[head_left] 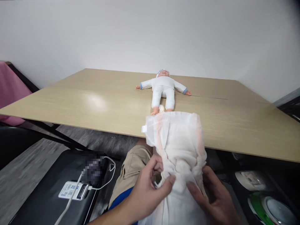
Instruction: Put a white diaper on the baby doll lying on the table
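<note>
An unfolded white diaper [181, 134] hangs in front of me over the table's near edge, its inner side up and a side tab sticking out at the left. My left hand [152, 184] pinches its left edge between thumb and fingers. On the opposite edge, my right hand [214, 195] grips it the same way, thumb on top. The diaper's middle is gathered into folds between my thumbs. Beyond it, a baby doll [163, 86] in white clothes with blue cuffs lies on its back, arms spread and feet toward me.
A light wood table [112, 103] reaches to the white wall. At lower left, a black chair seat [44, 184] bears a white device [73, 190] with cables. A pink cloth [14, 84] hangs at far left. Packages, one a green-and-white container [269, 207], sit at lower right.
</note>
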A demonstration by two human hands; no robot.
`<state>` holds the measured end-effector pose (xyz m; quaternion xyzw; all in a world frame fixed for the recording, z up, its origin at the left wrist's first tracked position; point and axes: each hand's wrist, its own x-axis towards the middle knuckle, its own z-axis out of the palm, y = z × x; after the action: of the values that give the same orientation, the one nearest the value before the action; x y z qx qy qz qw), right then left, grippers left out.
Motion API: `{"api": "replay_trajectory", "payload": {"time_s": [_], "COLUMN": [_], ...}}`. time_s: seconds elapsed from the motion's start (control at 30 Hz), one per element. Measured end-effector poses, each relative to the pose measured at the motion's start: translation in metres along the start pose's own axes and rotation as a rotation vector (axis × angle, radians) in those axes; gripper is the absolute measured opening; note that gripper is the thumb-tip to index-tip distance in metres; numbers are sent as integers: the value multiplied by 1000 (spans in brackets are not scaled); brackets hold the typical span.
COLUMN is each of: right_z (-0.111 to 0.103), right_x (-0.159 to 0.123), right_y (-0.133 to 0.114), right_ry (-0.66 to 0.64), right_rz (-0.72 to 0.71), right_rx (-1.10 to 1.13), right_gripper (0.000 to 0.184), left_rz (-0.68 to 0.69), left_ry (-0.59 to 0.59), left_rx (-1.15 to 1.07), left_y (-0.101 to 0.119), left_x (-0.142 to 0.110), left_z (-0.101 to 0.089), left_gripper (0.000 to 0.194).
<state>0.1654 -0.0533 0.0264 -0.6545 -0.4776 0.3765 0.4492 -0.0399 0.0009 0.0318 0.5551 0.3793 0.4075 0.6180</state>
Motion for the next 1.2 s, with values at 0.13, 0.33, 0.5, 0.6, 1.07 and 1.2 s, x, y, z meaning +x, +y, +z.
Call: {"api": "replay_trajectory", "payload": {"time_s": [0.13, 0.33, 0.5, 0.6, 1.07, 1.2], "right_z": [21, 22, 16, 22, 56, 56], "right_x": [39, 70, 83, 100, 167, 170], "right_y": [5, 63, 61, 36, 32, 36], "right_ry": [-13, 95, 303, 235, -239, -247], "right_rz": [12, -62, -404, -653, -781, -767], "right_rx": [-2, -275, -460, -552, -862, -898], "right_gripper": [46, 55, 52, 42, 61, 61], "left_rz": [-69, -158, -186, -177, 22, 102], "left_ry": [50, 87, 123, 120, 145, 41], "left_rx": [1, -35, -30, -54, 231, 397], "left_y": [-23, -62, -74, -76, -84, -69], "left_x": [35, 57, 54, 52, 44, 46], "left_z": [-12, -20, -15, -12, -15, -31], "left_gripper": [31, 35, 37, 37, 41, 39]}}
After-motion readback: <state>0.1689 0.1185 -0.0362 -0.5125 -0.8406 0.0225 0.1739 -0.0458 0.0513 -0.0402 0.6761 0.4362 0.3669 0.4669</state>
